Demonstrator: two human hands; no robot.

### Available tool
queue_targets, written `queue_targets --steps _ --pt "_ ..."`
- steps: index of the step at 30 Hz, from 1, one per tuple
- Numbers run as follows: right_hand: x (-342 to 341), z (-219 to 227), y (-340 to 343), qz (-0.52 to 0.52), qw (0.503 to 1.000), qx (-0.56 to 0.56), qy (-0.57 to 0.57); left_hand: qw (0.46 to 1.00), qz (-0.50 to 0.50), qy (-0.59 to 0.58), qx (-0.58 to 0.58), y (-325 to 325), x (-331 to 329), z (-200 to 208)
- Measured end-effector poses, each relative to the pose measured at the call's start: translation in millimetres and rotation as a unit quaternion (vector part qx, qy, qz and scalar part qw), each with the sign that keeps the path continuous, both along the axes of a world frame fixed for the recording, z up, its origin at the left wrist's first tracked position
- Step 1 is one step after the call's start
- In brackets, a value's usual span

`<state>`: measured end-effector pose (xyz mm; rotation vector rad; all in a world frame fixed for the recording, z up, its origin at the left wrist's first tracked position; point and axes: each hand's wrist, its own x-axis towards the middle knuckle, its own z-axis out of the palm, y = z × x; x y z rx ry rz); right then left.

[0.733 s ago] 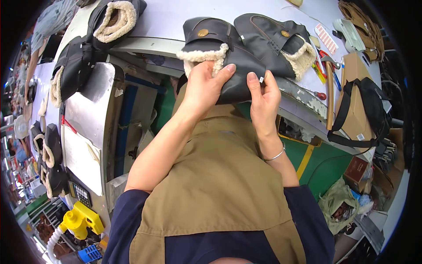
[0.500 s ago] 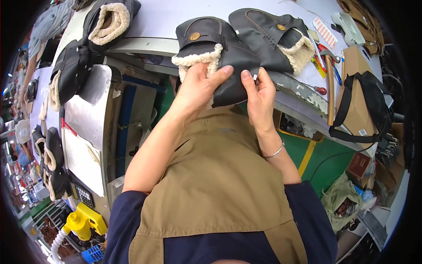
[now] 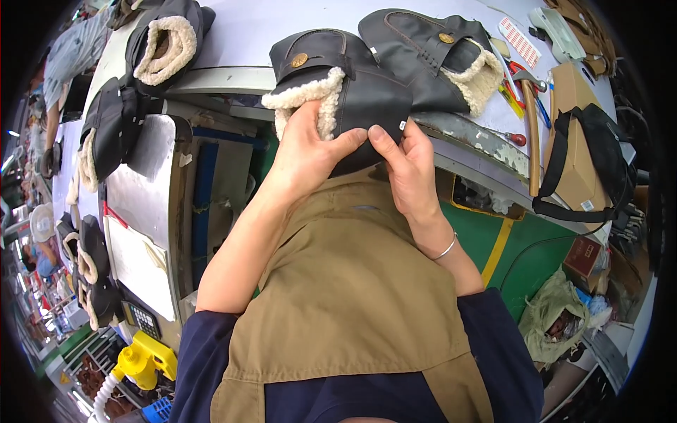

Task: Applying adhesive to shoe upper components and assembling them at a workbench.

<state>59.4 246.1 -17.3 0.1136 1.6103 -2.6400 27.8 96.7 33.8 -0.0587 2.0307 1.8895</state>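
Observation:
At the near edge of the table, both hands hold a black leather shoe upper [image 3: 377, 95] with cream fleece lining and a strap with a brass-coloured button. My left hand [image 3: 307, 151] has its fingers inside the fleece opening, out of sight, and its thumb pressing on the leather outside. My right hand [image 3: 407, 166] pinches the upper's near right edge, beside a small white tag [image 3: 403, 125]. The two thumb tips almost meet on the leather. A matching upper [image 3: 412, 60] lies on the table just behind, to the right.
More fleece-lined uppers [image 3: 106, 130] are at the left. On the right lie a hammer [image 3: 532, 141], a red-handled tool [image 3: 518, 139], pens and a black bag [image 3: 589, 166] over cardboard. A metal panel [image 3: 144, 169] with white paper [image 3: 144, 261] and a yellow device [image 3: 144, 359] stand left.
The held upper has shifted slightly left and turned a little. My right hand has moved left along its edge, bringing its thumb close to the left thumb.

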Motion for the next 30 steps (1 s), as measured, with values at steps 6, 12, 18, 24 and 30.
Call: queue_targets --steps 6,12,18,24,30 --pt "1.3 -8.9 7.6 0.029 0.996 -0.073 -0.029 0.993 0.023 -0.038 0.108 -7.8 1.0 -4.4" --pt "1.7 -8.9 21.1 0.102 0.986 -0.054 -0.120 0.998 0.011 -0.031 0.052 -12.0 0.2 7.6" --pt "-6.2 -2.7 -12.9 0.046 0.996 -0.038 -0.065 0.994 -0.094 0.013 -0.057 -22.6 7.8 -1.2" --pt "-22.2 -27.2 -2.5 -0.003 0.992 -0.085 -0.094 0.988 -0.113 0.018 -0.106 -39.3 9.6 -10.0" --pt "-25.6 -40.4 3.8 0.018 0.997 -0.020 -0.076 0.983 -0.139 0.008 -0.119 -43.4 4.3 -3.0"
